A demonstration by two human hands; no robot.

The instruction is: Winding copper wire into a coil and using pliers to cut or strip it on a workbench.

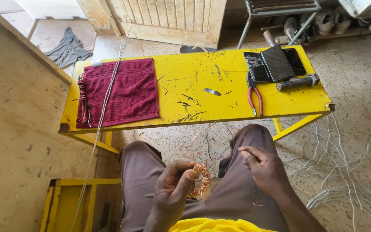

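I sit with my knees under a yellow table (185,86). My left hand (172,189) grips a small coil of bare copper wire (200,180) over my lap. A thin copper strand (198,137) rises from the coil and arcs toward my right hand (260,165), which pinches the strand's end between thumb and forefinger above my right thigh.
On the table lie a maroon towel (123,90), a bundle of red wire (82,96), red-handled pliers (254,96), a small blade (211,91), three dark phones (275,64) and a hammer (297,81). White stripped wire casings (340,172) litter the floor at right. A long thin rod (101,116) leans across the towel.
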